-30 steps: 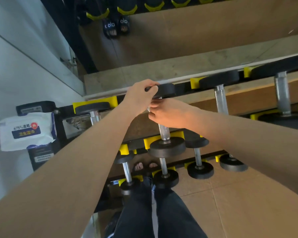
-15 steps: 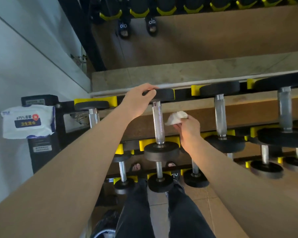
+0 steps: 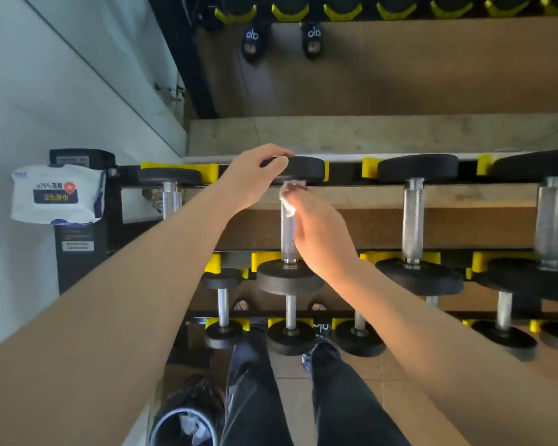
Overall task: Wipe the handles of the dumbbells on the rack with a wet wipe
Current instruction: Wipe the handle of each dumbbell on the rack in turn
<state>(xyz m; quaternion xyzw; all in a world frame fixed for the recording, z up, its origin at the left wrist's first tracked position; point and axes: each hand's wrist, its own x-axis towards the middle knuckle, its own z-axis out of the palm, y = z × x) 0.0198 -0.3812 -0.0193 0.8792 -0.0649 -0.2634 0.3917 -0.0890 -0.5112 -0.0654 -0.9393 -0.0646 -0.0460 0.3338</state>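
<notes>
While left hand [image 3: 255, 175] grips the far weight plate [image 3: 306, 169] at the rack's [image 3: 345, 173] back rail, right hand [image 3: 316, 233] pinches wet wipe [image 3: 289, 201] against the handle's [image 3: 287, 233] far end. Handle runs far-to-near, toward the person; right hand nearer, likely wiping along it.

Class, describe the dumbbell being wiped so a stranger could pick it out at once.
Find the rack's top row with yellow cradles. The dumbbell is second from its left end. Only it has a left hand on its far weight and a white wipe against its handle.
</notes>
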